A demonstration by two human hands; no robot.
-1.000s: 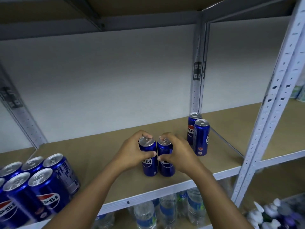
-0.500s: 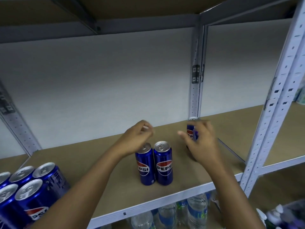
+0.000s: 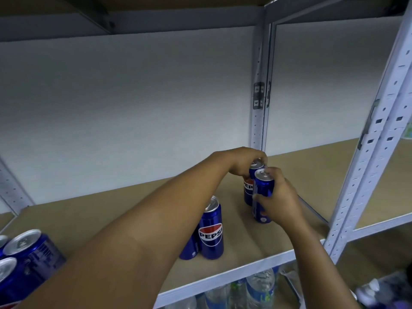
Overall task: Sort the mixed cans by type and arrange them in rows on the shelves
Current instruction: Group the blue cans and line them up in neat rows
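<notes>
Both hands are now leaving the front pair [image 3: 210, 230] for cans at two o'clock. We are gripping the rear can [image 3: 251, 181] with our left hand [image 3: 244, 161] and the nearer can [image 3: 263, 195] with our right hand [image 3: 278, 199], probably lining them into a row.

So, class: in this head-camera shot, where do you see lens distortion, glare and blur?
Head view: the wide lens bows the white upright; glare streaks the front Pepsi can and the can in the right hand; the water bottles below the shelf edge look soft.

Plain white wall [image 3: 133, 108] behind grey metal shelving uprights [image 3: 258, 85]
</notes>
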